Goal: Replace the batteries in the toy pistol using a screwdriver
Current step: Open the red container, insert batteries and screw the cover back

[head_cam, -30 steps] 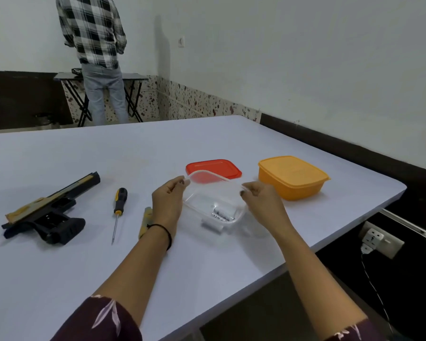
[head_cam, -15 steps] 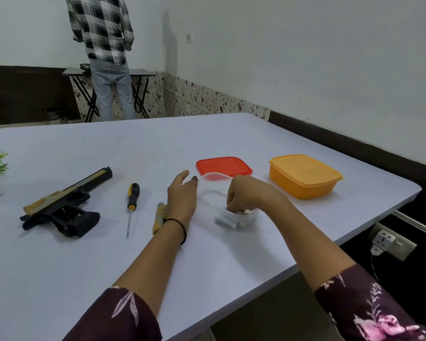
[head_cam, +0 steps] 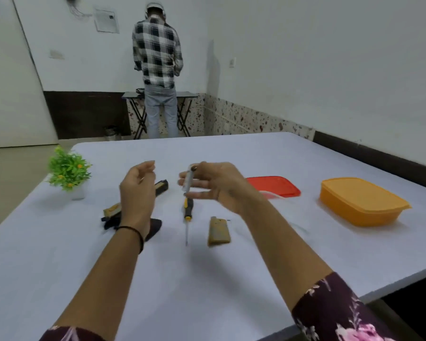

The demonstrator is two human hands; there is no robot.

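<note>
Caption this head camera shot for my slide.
Right hand holds a battery above the screwdriver; left hand hovers open over the toy pistol.

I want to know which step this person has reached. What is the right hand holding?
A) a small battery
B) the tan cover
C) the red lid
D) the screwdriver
A: the right hand pinches a small cylindrical battery in the air, while the screwdriver and the tan cover lie on the table.
</note>
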